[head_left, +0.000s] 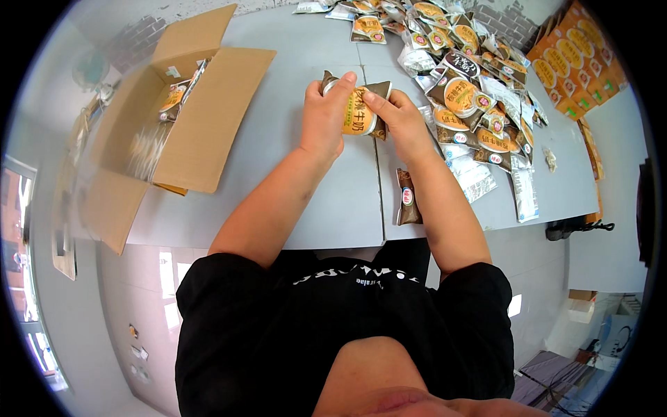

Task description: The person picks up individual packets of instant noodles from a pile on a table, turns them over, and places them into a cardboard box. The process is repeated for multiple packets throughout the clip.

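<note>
Above the middle of the grey table (313,201), a brown and orange milk pouch (359,119) is held between both my hands. My left hand (325,115) grips its left side, thumb on the front. On the right side, my right hand (399,121) presses its thumb against the pouch's printed face. Close to my right forearm lies a single brown pouch (408,201) near the table's front edge. To the right of that hand spreads a heap of similar pouches (462,97), some with silver backs showing.
An open cardboard box (201,132) stands at the left with its flaps out; some pouches (174,101) lie inside. Orange printed cartons (577,59) lean at the back right. A small crumpled scrap (549,159) sits near the right side. Black straps (577,228) hang by the right edge.
</note>
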### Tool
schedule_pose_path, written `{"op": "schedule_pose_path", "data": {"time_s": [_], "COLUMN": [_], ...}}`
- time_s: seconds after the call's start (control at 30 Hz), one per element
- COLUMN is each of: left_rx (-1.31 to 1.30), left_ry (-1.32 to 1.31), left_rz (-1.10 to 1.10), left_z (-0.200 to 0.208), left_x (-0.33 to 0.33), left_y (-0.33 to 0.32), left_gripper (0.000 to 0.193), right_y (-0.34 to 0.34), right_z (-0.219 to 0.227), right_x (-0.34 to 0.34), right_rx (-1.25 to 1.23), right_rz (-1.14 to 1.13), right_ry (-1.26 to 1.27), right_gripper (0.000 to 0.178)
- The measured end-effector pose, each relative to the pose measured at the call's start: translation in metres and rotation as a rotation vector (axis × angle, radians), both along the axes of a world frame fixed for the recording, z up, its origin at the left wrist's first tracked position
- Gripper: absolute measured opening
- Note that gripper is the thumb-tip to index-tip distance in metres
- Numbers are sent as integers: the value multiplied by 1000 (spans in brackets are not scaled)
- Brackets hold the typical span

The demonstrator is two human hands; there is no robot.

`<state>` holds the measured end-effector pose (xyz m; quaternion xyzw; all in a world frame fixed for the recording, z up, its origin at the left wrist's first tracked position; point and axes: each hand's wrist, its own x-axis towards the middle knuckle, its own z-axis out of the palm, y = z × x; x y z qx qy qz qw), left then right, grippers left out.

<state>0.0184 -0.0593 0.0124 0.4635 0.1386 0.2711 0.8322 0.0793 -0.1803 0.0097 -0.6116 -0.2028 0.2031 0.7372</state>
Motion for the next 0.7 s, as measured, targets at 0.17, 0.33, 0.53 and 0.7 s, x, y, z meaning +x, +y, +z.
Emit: {"op": "schedule_pose_path", "data": {"time_s": [0.17, 0.33, 0.53, 0.7], "left_rx": [98, 253, 118, 273], "left_ry": [-41, -16, 17, 43], "left_rz": [56, 90, 146, 106], "left_z": [1, -3, 3, 5], "left_x": [0, 2, 2, -6], "left_y": [-6, -8, -5, -4], "left_gripper": [39, 37, 37, 37], "right_y": [-1, -2, 4, 3], "right_z": [1, -11, 6, -1], "right_x": [-5, 9, -11, -3], "right_rx": [-14, -46, -54, -6], "right_rz": [-98, -212, -139, -127], "right_ry": [-35, 26, -57, 25], "right_gripper": [32, 34, 34, 38]}}
